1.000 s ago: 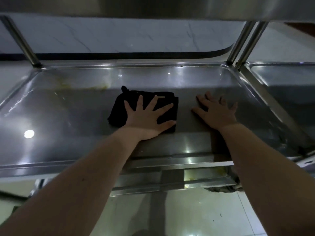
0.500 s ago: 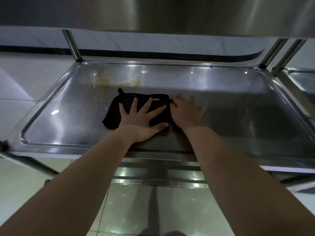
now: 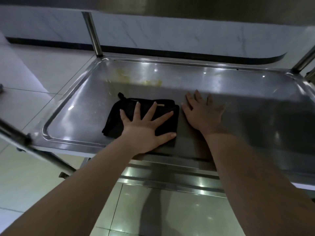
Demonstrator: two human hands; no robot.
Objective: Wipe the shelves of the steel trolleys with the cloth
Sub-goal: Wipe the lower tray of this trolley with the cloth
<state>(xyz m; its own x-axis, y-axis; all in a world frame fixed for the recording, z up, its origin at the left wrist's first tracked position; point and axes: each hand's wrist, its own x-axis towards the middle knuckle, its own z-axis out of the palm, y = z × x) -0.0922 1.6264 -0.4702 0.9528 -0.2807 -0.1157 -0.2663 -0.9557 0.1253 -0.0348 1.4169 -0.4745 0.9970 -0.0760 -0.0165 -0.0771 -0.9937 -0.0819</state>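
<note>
Black cloth (image 3: 113, 122), folded, flat on steel shelf (image 3: 255, 120), left of centre, near the front rim. Left hand (image 3: 144, 129) spread wide, pressing it down. Right hand (image 3: 202, 114) flat on bare steel just beside, fingers straight. Yellow residue (image 3: 150, 82) at back, apart from cloth. Likely risks: smearing residue instead of lifting it; cloth bunching under the palm.

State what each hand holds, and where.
Nothing is gripped. The left hand presses flat on the black cloth; the right hand rests on the shelf.

Commercial kitchen, likely: steel trolley (image 3: 221, 86), tiled floor (image 3: 51, 65).
</note>
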